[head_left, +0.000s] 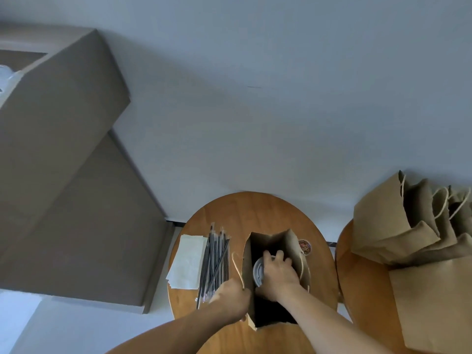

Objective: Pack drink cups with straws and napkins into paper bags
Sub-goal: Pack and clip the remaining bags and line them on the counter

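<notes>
An open brown paper bag [290, 241] stands upright on a small round wooden table [255, 208]. My right hand [279, 273] reaches down into the bag and grips a drink cup with a clear lid [258, 273]. My left hand [229, 301] pinches the bag's left rim by its twine handle. To the left of the bag lies a bundle of black wrapped straws [215, 261], and beside them a stack of white napkins [187, 261].
A round sticker or coaster [304, 246] lies right of the bag. A second wooden table [357, 290] at the right carries several brown paper bags [398, 226]. Large cardboard boxes [63, 149] stand at the left against a pale wall.
</notes>
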Motion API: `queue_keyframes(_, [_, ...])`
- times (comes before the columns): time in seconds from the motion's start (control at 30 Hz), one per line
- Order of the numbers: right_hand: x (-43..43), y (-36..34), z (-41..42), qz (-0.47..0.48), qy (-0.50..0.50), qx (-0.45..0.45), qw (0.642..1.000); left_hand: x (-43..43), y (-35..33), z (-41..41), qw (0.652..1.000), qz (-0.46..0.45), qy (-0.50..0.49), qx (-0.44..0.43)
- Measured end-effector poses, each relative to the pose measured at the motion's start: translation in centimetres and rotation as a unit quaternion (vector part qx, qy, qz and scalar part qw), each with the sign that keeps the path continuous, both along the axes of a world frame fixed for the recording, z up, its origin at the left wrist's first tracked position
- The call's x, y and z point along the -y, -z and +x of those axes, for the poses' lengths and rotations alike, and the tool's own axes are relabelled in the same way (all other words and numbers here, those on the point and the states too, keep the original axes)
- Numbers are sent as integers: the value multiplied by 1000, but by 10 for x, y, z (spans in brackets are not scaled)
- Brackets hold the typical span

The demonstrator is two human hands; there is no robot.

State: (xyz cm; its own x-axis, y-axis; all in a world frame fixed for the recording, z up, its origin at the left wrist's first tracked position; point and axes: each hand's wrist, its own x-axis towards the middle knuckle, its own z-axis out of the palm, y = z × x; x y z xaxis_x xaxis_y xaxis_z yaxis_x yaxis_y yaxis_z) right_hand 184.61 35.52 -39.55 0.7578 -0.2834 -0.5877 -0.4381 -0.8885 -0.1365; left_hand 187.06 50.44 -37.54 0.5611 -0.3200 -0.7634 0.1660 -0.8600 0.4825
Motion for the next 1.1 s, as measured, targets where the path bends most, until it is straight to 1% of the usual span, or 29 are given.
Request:
queue_keyframes(0.1, [-2,22,-1,34,29,-5,999,-6,-2,3,998,15,26,57])
queue_keyframes(0.17, [-5,35,-5,36,37,-8,999,-7,-4,2,994,29,51,92])
queue_keyframes(0.23, [-9,46,-9,30,35,-8,999,-7,-3,-1,992,40,58,109])
queue_keyframes(0.33, [-14,59,-13,31,28,-14,999,-5,0,-4,990,59,57,113])
queue_keyframes(0.43, [-17,69,-13,34,25,0,999,-2,3,-5,989,67,63,112])
queue_keyframes(0.5, [-16,71,-12,33,26,8,999,0,2,-3,989,64,72,111])
queue_keyframes(0.6, [-14,66,-12,33,26,-13,999,0,-2,1,990,50,77,105])
queue_keyframes(0.73, [-13,37,-5,28,9,-36,999,-4,-5,8,993,13,97,66])
queue_keyframes(0.8, [-9,12,3,42,-18,-14,999,-7,-8,14,990,-12,133,44])
queue_keyframes(0.87, [-1,-18,12,46,-48,10,998,-10,-11,22,985,-40,165,40])
queue_keyframes(0.97, [11,-63,24,25,-84,34,996,-15,-17,39,980,-62,181,46])
queue_keyframes(1.1, [12,-105,37,-5,-71,106,992,-23,-26,63,979,-63,180,69])
